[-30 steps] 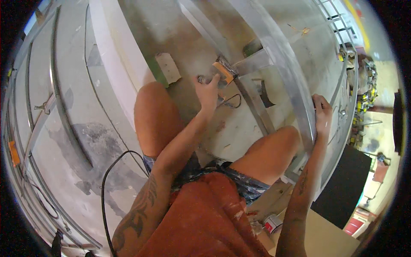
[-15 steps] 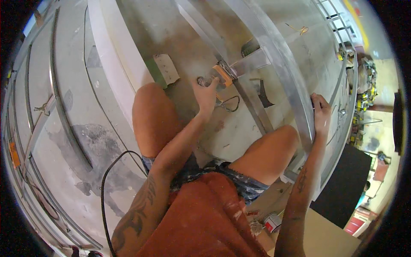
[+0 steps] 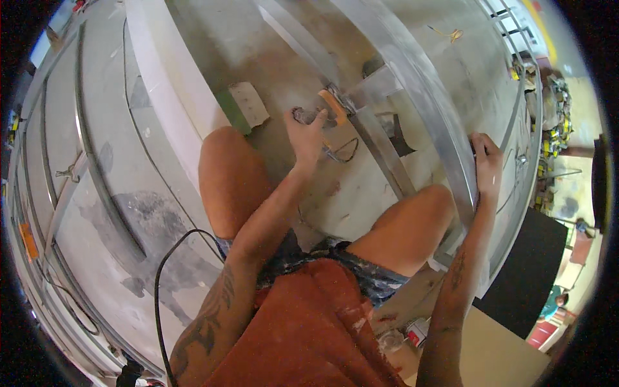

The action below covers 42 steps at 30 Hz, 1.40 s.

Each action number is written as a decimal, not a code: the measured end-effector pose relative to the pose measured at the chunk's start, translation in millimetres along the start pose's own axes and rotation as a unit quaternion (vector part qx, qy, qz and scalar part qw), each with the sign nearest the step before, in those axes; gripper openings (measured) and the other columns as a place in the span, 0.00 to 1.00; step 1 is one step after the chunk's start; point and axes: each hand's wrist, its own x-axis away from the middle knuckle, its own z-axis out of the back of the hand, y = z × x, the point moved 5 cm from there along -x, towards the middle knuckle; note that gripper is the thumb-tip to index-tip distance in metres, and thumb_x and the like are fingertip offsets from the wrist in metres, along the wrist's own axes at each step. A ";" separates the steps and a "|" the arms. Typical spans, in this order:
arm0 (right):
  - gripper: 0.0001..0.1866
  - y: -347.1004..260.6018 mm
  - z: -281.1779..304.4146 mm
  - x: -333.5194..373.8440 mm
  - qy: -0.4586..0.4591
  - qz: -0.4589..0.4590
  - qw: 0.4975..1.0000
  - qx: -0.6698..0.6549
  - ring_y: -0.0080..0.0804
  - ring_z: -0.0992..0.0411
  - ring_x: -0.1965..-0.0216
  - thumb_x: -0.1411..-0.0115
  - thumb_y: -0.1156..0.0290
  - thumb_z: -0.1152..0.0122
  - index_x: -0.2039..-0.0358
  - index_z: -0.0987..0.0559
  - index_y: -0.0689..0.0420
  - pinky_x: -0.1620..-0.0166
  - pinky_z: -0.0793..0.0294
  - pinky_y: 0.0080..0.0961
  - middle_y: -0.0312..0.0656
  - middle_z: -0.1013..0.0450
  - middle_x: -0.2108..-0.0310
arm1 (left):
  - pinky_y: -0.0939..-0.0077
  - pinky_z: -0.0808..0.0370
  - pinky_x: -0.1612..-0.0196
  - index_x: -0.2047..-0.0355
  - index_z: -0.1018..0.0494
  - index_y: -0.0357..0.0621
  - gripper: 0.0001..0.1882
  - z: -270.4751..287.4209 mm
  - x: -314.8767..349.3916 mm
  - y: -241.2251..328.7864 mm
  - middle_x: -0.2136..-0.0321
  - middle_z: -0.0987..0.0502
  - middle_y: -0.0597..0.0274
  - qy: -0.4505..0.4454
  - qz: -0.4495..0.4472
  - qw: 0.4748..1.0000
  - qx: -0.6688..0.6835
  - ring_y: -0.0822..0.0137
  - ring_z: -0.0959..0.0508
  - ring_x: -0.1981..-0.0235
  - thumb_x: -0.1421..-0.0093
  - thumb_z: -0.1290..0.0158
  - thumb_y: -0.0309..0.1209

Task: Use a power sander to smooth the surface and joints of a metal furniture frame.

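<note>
An orange power tool (image 3: 333, 106) is held in the closed left hand (image 3: 305, 134) at a joint (image 3: 349, 103) of the metal frame (image 3: 422, 84); grinding seems under way. The half-curled right hand (image 3: 488, 158) is laid against the frame, any grip unclear. Steady, even contact seems called for next.

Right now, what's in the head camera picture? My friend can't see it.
A person's left hand holds an orange power tool at a joint of a grey metal frame; the right hand rests against the frame's long rail. To the left is a white beam.
</note>
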 end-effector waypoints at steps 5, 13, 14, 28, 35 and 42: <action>0.20 5.9 -3.1 0.2 0.011 0.010 0.999 -0.033 0.26 0.29 0.67 0.32 0.57 0.44 0.62 0.18 0.64 0.57 0.30 0.25 0.42 0.23 0.71 | 0.66 0.28 0.53 0.50 0.35 0.32 0.34 4.0 -2.6 4.1 0.60 0.26 0.52 0.017 0.007 1.000 -0.022 0.61 0.26 0.59 0.50 0.30 0.37; 0.19 6.9 0.0 -0.8 0.017 0.035 0.999 -0.019 0.28 0.28 0.67 0.32 0.58 0.44 0.62 0.18 0.64 0.57 0.29 0.26 0.44 0.22 0.71 | 0.66 0.29 0.53 0.51 0.34 0.33 0.32 2.5 -9.5 21.5 0.59 0.27 0.51 0.013 0.012 1.000 0.014 0.61 0.26 0.59 0.50 0.31 0.35; 0.19 2.5 -1.2 0.3 0.022 0.023 0.999 -0.009 0.27 0.28 0.68 0.32 0.58 0.45 0.62 0.18 0.64 0.58 0.29 0.26 0.43 0.22 0.71 | 0.65 0.29 0.52 0.51 0.34 0.33 0.32 4.9 -10.6 23.3 0.59 0.27 0.51 0.010 0.015 1.000 0.018 0.61 0.26 0.58 0.49 0.31 0.36; 0.18 11.0 -3.0 -3.7 0.013 0.022 1.000 0.013 0.25 0.34 0.73 0.32 0.59 0.44 0.64 0.18 0.64 0.65 0.33 0.28 0.42 0.25 0.76 | 0.65 0.30 0.49 0.50 0.34 0.32 0.33 3.2 -17.5 -3.0 0.55 0.28 0.51 0.017 -0.004 0.999 0.030 0.59 0.27 0.55 0.49 0.31 0.36; 0.19 1.1 -3.4 -0.8 0.026 0.048 0.998 -0.016 0.26 0.31 0.72 0.31 0.59 0.45 0.65 0.18 0.64 0.63 0.31 0.27 0.44 0.24 0.75 | 0.64 0.29 0.51 0.51 0.34 0.31 0.33 2.5 -3.6 -20.2 0.59 0.27 0.51 0.032 0.014 0.999 0.007 0.59 0.26 0.58 0.49 0.31 0.36; 0.20 10.4 -2.4 -3.0 0.011 0.003 1.000 -0.005 0.27 0.28 0.68 0.32 0.57 0.44 0.62 0.18 0.64 0.58 0.29 0.26 0.44 0.23 0.72 | 0.64 0.29 0.50 0.50 0.34 0.32 0.32 3.8 -14.4 7.6 0.60 0.26 0.52 0.027 0.025 0.998 0.055 0.59 0.26 0.57 0.49 0.31 0.35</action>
